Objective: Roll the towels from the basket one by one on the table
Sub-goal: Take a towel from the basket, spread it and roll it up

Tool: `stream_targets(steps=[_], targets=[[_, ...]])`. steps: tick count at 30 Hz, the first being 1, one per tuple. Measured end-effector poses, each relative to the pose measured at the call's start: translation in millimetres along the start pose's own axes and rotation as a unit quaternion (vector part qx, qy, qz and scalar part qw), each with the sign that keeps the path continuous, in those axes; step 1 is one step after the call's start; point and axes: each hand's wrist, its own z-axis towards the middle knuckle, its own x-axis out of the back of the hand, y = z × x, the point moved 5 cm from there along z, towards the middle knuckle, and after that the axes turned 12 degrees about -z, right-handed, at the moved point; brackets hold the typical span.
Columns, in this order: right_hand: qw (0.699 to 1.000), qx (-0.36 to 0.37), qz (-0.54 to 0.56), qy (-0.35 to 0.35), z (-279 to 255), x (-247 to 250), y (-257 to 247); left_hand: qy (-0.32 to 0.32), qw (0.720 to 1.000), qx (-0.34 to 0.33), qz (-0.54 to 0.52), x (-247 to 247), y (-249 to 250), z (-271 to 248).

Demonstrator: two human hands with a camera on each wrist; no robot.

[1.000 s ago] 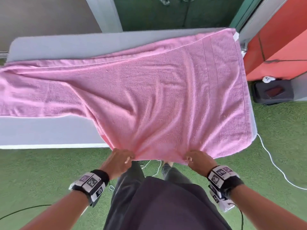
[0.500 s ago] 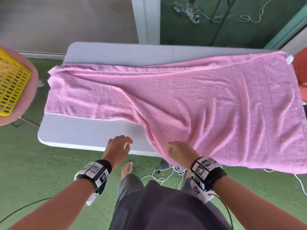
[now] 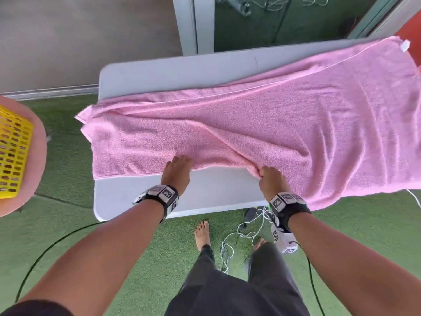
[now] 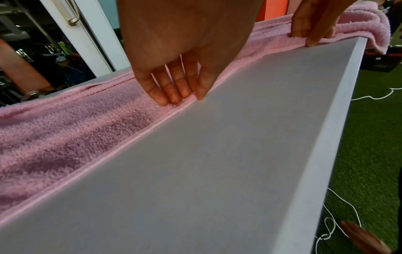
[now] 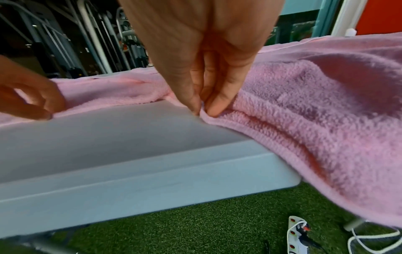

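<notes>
A large pink towel lies spread along the grey table, and its right part hangs over the front edge. My left hand rests with straight fingertips on the towel's near hem, the thumb beside the hem on the bare tabletop. My right hand pinches a bunched fold of the same near edge between thumb and fingers, where the towel starts to slope off the table. The yellow basket is at the far left, its contents out of sight.
The basket sits on a round pink stool left of the table. A power strip and white cables lie on the green turf under the table's front edge, near my bare feet. Behind the table are a wall and a door frame.
I have shifted left along the table. Both hands let go of the hanging front edge and moved onto the tabletop; the left now touches the near hem, the right pinches it.
</notes>
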Motion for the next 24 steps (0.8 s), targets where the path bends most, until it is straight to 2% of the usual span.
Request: stream_targets(steps=[2,4,6,8,11,15,20,22,24], targets=[[1.0,-0.001,-0.002,-0.012,1,2,3,0.0,1.0,-0.005,0.006,1,-2,-2],[1.0,0.008,0.028,0.006,-7,6,7,0.009,1.0,-0.007,-0.012,5,-3,-6],[0.996,0.045,0.059,0.044,-18,10,10,0.032,0.999,-0.007,-0.028,13,-5,-10],[0.992,0.083,0.079,0.045,-33,11,11,0.042,0.998,0.008,-0.043,20,-7,-18],[0.987,0.133,0.088,0.008,-57,3,13,0.032,0.997,0.027,-0.065,26,-17,-36],[0.98,0.177,0.081,-0.05,-82,-11,12,0.037,0.996,0.018,-0.08,31,-20,-78],[0.964,0.248,0.042,-0.083,-109,-22,-4,0.026,0.998,0.055,0.004,37,-25,-129],[0.961,0.25,0.01,-0.115,-115,-34,-6,0.006,0.998,0.066,-0.01,33,-36,-144],[0.962,0.223,-0.033,-0.155,-117,-44,-5,-0.03,0.994,0.078,-0.074,23,-45,-154]])
